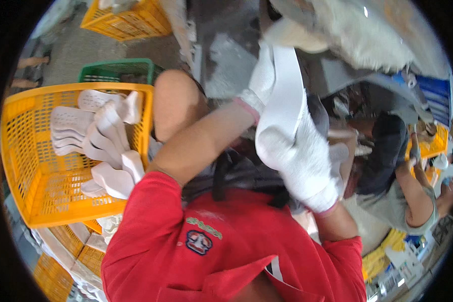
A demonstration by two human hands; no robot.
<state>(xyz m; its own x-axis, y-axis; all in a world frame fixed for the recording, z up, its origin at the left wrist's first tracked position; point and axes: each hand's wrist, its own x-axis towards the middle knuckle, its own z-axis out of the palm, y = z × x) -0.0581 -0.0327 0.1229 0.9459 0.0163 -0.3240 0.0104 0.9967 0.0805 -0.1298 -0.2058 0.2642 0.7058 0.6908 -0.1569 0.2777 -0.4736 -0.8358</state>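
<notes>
A long white shoe sole [289, 90] is held upright in front of me, its far end against a cream-coloured round wheel [294, 35]. My left hand [260, 83], in a white knit glove, is closed on the sole's left edge near that end; its fingertips are partly hidden. My right hand [312, 163], gloved the same way, grips the sole's near, rounded end from the right side. Several more white soles [108, 131] lie piled in a yellow plastic basket [30, 199] to my left.
The wheel sits beneath a dust-coated machine cover [357, 38]. A green crate [117, 66] and another yellow crate [126, 22] stand beyond the basket. At the right, a co-worker [405, 194] sits close by, near a further yellow crate [433, 143].
</notes>
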